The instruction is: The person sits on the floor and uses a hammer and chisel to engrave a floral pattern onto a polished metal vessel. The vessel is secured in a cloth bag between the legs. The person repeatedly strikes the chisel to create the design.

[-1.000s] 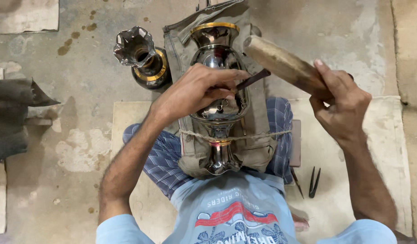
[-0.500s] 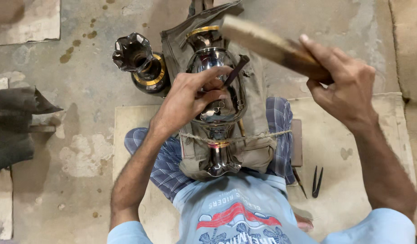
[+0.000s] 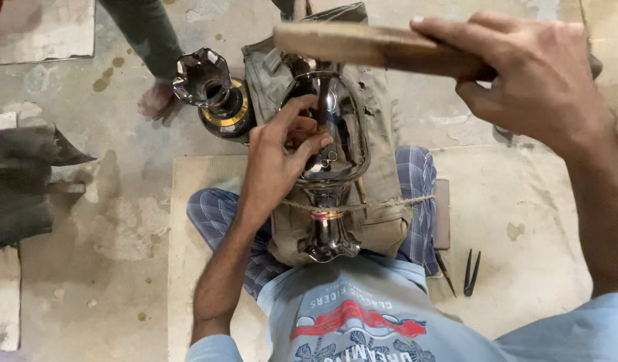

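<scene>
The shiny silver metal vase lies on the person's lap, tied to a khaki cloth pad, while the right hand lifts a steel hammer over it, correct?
Not quite: the head view shows the right hand holding a wooden mallet, not steel, above the shiny silver metal vase.

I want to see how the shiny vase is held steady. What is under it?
Under the shiny metal vase lies a khaki cloth pad on the lap, with twine tying them together. Whatever is beneath the pad is covered.
</scene>
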Available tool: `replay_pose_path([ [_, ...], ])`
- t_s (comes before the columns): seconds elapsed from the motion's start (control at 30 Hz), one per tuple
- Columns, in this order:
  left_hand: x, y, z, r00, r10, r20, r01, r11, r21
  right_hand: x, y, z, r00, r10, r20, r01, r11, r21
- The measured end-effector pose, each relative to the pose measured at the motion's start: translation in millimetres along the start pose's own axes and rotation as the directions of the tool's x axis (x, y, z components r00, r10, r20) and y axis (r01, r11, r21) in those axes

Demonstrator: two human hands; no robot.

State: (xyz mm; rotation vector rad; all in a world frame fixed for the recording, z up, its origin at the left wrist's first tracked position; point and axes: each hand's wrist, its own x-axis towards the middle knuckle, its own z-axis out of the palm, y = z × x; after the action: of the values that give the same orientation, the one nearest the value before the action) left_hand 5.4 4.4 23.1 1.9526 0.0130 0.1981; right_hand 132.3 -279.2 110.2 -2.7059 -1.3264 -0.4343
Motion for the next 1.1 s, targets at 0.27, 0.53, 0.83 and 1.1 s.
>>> replay_pose_path([
  [0.27, -12, -5, 10, 0.985, -0.043, -0.168, 0.032, 0.997, -0.069, 42, -11, -23, 0.972, -0.02, 0.233, 0.065, 0.98, -0.188],
  [0.53, -21, -9, 17, 0.957, -0.117, -0.267, 0.082, 0.987, -0.137, 74, -41, -30, 0.971, -0.079, 0.225, 0.086, 0.996, -0.022],
  [0.83, -30, -12, 25, 0.937, -0.109, -0.332, 0.057, 0.985, -0.165, 96, -72, -37, 0.97, -0.111, 0.218, 0.089, 0.99, 0.108],
  [1.1, -36, -16, 29, 0.933, -0.095, -0.347, 0.031, 0.982, -0.188, 97, -75, -38, 0.958, -0.097, 0.268, 0.107, 0.994, -0.025],
])
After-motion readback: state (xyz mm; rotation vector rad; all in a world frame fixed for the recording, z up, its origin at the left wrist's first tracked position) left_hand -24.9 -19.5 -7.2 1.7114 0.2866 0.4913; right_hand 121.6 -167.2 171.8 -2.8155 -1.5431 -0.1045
